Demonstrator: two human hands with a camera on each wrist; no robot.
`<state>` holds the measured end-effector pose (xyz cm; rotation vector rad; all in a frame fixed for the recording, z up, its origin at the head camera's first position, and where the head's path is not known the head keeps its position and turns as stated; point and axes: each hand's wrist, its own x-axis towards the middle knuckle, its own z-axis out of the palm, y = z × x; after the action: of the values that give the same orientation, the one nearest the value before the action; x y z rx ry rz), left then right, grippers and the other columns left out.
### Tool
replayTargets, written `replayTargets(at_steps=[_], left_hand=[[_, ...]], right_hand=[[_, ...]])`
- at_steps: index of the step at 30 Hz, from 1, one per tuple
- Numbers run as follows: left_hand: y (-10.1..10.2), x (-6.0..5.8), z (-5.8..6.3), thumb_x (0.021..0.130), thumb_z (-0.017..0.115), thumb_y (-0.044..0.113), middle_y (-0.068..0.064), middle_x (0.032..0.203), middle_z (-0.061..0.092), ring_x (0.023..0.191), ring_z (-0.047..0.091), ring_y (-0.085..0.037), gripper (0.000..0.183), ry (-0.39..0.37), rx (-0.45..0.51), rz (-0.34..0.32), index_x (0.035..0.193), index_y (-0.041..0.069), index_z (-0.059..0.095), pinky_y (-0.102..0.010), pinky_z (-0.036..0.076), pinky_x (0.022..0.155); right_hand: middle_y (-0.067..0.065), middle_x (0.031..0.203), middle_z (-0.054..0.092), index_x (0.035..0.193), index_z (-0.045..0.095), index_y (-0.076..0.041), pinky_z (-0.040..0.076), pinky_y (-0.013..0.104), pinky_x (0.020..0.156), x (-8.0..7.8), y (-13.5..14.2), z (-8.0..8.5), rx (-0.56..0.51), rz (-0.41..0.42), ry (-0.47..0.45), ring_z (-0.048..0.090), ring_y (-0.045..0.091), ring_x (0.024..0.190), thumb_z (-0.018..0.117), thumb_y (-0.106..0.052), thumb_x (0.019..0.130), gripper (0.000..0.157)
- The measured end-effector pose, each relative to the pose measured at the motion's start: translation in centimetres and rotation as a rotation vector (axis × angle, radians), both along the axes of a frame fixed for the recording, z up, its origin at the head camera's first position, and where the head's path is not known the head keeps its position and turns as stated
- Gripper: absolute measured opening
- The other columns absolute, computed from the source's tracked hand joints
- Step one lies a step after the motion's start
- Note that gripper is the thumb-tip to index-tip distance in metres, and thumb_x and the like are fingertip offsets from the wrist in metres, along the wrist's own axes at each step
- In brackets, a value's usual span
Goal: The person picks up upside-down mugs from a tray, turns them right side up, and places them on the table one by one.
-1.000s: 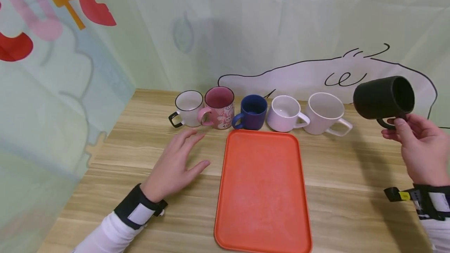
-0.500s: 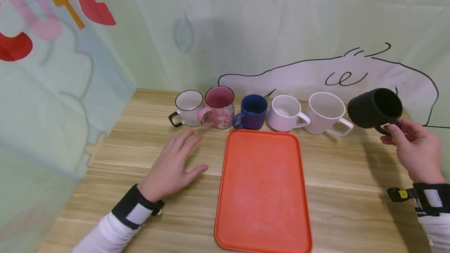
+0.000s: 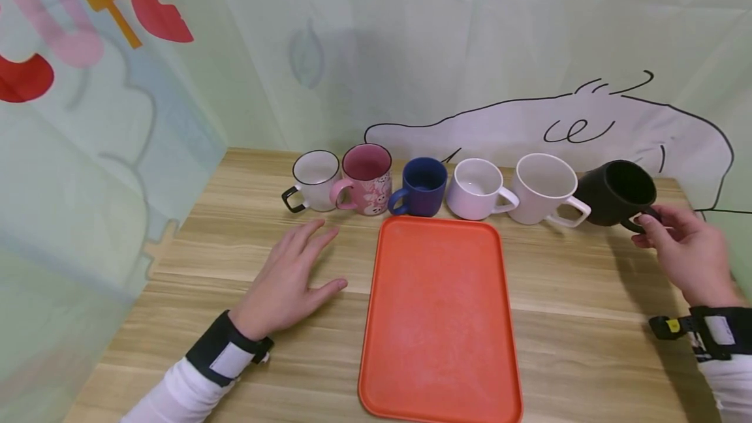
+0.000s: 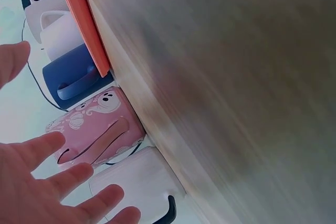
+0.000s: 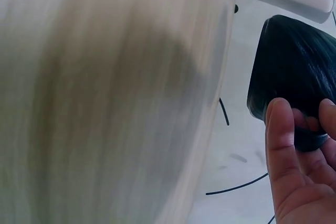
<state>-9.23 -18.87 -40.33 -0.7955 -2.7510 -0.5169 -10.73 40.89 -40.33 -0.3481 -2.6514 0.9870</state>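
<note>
My right hand [image 3: 690,250] pinches the handle of a black mug [image 3: 613,194] at the right end of a row of mugs. The mug tilts a little, and in the right wrist view the black mug [image 5: 291,66] appears held above the table. Just left of it stands a large white mug [image 3: 543,191] with an angular handle. Over the table's left part, my left hand [image 3: 288,279] holds nothing, its fingers spread. Nearest to that hand are a white mug with a black rim [image 3: 317,178] and a pink patterned mug [image 3: 367,181].
An orange-red tray [image 3: 440,318] lies in the middle of the wooden table [image 3: 576,358], between the hands. Behind its far edge stand a blue mug [image 3: 420,188] and a small white mug [image 3: 477,189]. A printed cloth [image 3: 411,31] hangs behind the table.
My right hand has brought the black mug down and left, beside the large white mug, and turned it more upright. The left hand has barely moved.
</note>
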Motion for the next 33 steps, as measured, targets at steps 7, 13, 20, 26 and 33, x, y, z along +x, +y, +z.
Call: replayTargets(at_steps=[7,13,20,26,33], left_hand=[[-0.16,0.1,-0.04,0.085,0.065,0.061,-0.016,0.155,0.034,0.139,0.031,-0.04,0.083,-0.019,-0.025,0.005,0.149,0.012,0.046,-0.059,0.027,0.11],[-0.26,0.19,-0.15,0.085,0.065,0.063,-0.015,0.156,0.032,0.14,0.029,-0.04,0.084,-0.03,-0.043,0.013,0.15,0.013,0.045,-0.06,0.026,0.11],[-0.34,0.24,-0.36,0.086,0.064,0.064,-0.015,0.157,0.031,0.14,0.029,-0.041,0.084,-0.039,-0.045,0.016,0.15,0.014,0.044,-0.062,0.026,0.108],[-0.37,0.33,-0.3,0.085,0.065,0.063,-0.014,0.157,0.031,0.14,0.029,-0.043,0.084,-0.037,-0.042,0.018,0.15,0.014,0.045,-0.062,0.026,0.108],[-0.35,0.53,-0.26,0.085,0.062,0.067,-0.013,0.159,0.029,0.141,0.027,-0.042,0.085,-0.068,-0.065,0.035,0.151,0.016,0.044,-0.062,0.025,0.109]], right_hand=[[0.028,0.12,0.06,0.138,0.053,0.002,0.041,0.001,0.064,-0.12,0.08,-0.43,0.016,0.035,-0.051,0.051,-0.021,0.066,0.05,-0.035,0.103,0.051],[0.027,0.116,0.062,0.135,0.055,0.002,0.042,0.003,0.062,-0.33,0.22,-0.62,0.044,0.07,-0.054,0.053,-0.019,0.066,0.052,-0.036,0.103,0.05],[0.028,0.111,0.065,0.133,0.057,0.002,0.042,0.006,0.057,-0.51,0.28,-0.66,0.103,0.086,-0.055,0.053,-0.017,0.064,0.053,-0.035,0.103,0.048],[0.03,0.107,0.066,0.132,0.058,0.004,0.043,0.012,0.054,-0.64,0.47,-0.63,0.118,0.108,-0.053,0.053,-0.016,0.062,0.054,-0.033,0.103,0.047],[0.03,0.103,0.068,0.131,0.058,0.004,0.043,0.013,0.053,-0.78,0.38,-0.57,0.14,0.115,-0.071,0.054,-0.013,0.062,0.054,-0.035,0.103,0.048]])
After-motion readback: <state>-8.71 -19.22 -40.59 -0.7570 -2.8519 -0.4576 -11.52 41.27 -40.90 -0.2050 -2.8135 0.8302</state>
